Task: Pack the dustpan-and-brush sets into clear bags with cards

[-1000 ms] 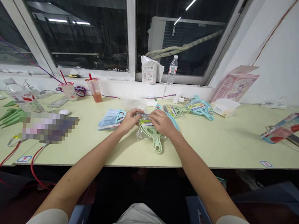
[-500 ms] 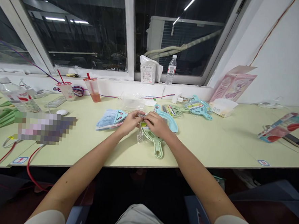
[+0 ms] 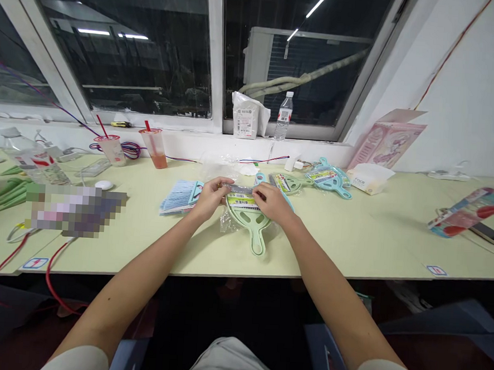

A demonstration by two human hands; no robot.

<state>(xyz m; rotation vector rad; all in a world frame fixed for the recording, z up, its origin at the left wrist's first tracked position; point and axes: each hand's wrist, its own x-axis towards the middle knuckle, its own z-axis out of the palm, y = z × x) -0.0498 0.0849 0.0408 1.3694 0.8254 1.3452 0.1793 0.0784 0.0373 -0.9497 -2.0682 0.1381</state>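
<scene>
Your left hand (image 3: 212, 198) and right hand (image 3: 271, 201) each grip an upper side of the green dustpan set (image 3: 249, 218) in its clear wrapper (image 3: 229, 223), over the desk (image 3: 352, 236), handle pointing toward you. The blue brush (image 3: 181, 196) lies just beside your left hand; a blue dustpan (image 3: 259, 178) sits behind the green set, partly hidden by your right hand.
</scene>
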